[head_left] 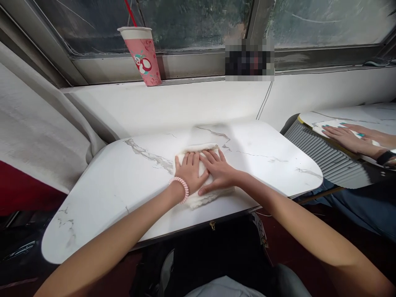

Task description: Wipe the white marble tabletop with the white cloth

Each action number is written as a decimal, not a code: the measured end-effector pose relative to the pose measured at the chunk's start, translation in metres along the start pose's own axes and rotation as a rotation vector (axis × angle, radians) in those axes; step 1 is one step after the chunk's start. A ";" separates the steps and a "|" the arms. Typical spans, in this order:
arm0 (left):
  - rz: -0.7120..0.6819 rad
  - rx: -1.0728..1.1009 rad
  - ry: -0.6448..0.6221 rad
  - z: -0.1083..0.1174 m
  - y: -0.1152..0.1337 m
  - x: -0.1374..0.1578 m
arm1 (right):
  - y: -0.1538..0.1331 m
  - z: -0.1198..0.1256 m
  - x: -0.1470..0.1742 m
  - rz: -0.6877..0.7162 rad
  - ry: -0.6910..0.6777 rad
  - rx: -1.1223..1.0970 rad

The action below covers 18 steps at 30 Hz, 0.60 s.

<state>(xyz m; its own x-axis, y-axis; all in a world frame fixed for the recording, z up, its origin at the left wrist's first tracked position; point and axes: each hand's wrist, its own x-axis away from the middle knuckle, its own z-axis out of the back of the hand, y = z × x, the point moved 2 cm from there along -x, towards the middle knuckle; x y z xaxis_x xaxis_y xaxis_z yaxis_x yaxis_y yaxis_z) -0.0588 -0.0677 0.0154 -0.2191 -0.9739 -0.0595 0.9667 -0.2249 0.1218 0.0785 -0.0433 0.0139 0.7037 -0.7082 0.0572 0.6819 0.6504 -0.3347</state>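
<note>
- The left hand (193, 175) and right hand (221, 171) lie palm-down, fingers extended, gripping nothing, perhaps spreading pressure evenly.
- Under both lies a fluffy white fabric cloth (202, 200), within easy reach mid-table on a white, marble-veined, round-cornered table (123, 185).
- At right, a co-worker's hands (349, 138) rest on white fabric (324, 124), its outline unclear.
- Beyond, a tapered pink-and-white paper cup (142, 57) stands by the window, off the table.
</note>
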 end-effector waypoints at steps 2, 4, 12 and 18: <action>-0.005 -0.011 0.003 -0.002 0.004 0.015 | -0.010 -0.004 0.013 0.014 0.010 0.001; -0.016 -0.021 0.020 -0.004 0.007 0.030 | -0.021 -0.009 0.026 0.015 0.037 0.013; -0.114 -0.032 0.119 -0.008 0.001 0.084 | -0.065 -0.035 0.056 0.043 0.210 0.063; -0.098 -0.045 0.157 -0.003 -0.035 0.088 | -0.083 -0.039 0.023 0.088 0.193 0.002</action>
<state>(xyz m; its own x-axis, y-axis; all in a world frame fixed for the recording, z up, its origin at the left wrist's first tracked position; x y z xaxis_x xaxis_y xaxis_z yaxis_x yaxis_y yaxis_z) -0.1118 -0.1451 0.0027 -0.2925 -0.9300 -0.2227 0.9476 -0.3132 0.0634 0.0302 -0.1247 0.0060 0.7091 -0.6882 -0.1536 0.6202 0.7124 -0.3283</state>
